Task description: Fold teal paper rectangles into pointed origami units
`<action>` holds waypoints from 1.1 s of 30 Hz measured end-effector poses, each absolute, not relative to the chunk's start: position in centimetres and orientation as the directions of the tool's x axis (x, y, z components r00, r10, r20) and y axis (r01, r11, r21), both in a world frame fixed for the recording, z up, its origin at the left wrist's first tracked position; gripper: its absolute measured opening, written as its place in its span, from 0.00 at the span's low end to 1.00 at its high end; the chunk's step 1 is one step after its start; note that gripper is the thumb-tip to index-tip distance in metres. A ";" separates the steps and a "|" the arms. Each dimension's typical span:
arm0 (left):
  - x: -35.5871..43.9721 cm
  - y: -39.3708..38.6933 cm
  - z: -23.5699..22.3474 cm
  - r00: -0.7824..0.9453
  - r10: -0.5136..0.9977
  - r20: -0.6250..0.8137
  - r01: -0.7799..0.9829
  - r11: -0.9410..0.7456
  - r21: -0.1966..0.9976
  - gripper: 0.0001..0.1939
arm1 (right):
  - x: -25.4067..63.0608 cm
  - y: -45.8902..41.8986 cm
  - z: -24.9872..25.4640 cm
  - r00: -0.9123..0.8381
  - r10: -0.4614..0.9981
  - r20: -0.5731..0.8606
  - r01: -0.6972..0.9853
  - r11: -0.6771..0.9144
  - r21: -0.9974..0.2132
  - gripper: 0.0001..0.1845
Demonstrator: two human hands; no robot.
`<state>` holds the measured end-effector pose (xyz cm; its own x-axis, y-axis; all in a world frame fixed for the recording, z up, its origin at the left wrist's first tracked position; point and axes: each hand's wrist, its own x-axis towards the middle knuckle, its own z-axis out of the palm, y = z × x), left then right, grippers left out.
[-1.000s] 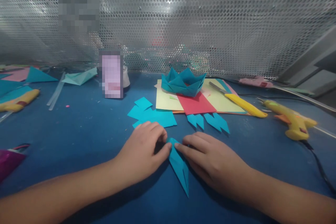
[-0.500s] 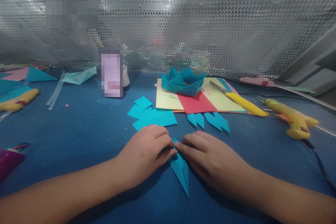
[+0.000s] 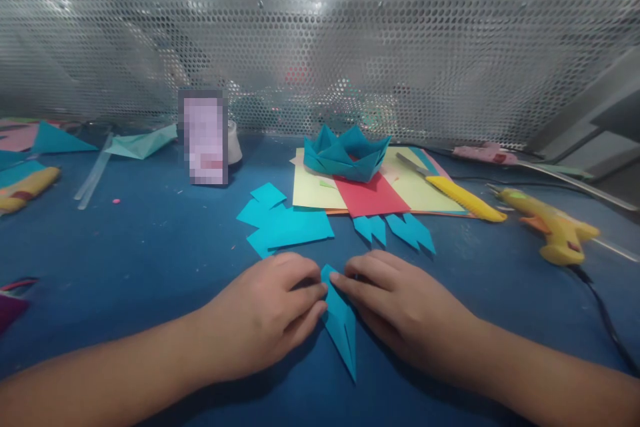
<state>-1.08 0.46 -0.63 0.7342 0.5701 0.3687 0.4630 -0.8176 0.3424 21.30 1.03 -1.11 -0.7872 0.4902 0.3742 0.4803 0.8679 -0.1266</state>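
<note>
A narrow folded piece of blue paper (image 3: 342, 327) lies on the blue tabletop, its long point toward me. My left hand (image 3: 280, 307) is closed at its left edge, fingertips touching the paper near the top. From the other side my right hand (image 3: 395, 300) pinches the upper right edge, with the index finger resting on the paper's face. Just beyond my left hand are several blue cut paper pieces (image 3: 295, 227). Past my right hand, small blue pointed pieces (image 3: 413, 230) lie by a red paper (image 3: 375, 197).
A blue folded paper crown shape (image 3: 345, 157) sits on stacked coloured sheets (image 3: 310, 190), with a yellow-handled cutter (image 3: 465, 199) across them. A yellow glue gun (image 3: 560, 227) with a cord lies right. A blurred phone (image 3: 205, 140) stands at back left before a perforated metal panel (image 3: 320, 33).
My left hand has shifted slightly left and down, with its fingertips now at the paper's left edge. More of the paper's upper face shows. The whole view has shifted slightly.
</note>
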 end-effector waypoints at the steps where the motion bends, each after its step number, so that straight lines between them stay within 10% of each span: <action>1: -1.1 0.4 -0.6 0.735 0.570 0.368 0.462 -0.818 0.343 0.14 | 21.3 1.0 -1.1 -0.788 0.487 0.377 0.477 0.870 -0.126 0.19; 33: -1.5 1.0 -0.1 0.758 0.597 0.264 0.437 -0.765 0.474 0.13 | 21.3 1.0 -1.1 -0.802 0.498 0.331 0.479 0.866 -0.143 0.18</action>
<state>-1.47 1.01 -0.11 0.7576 0.5967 0.2644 0.4370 -0.7647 0.4736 21.26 0.99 -1.11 -0.8016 0.4976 0.3314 0.4785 0.8663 -0.1432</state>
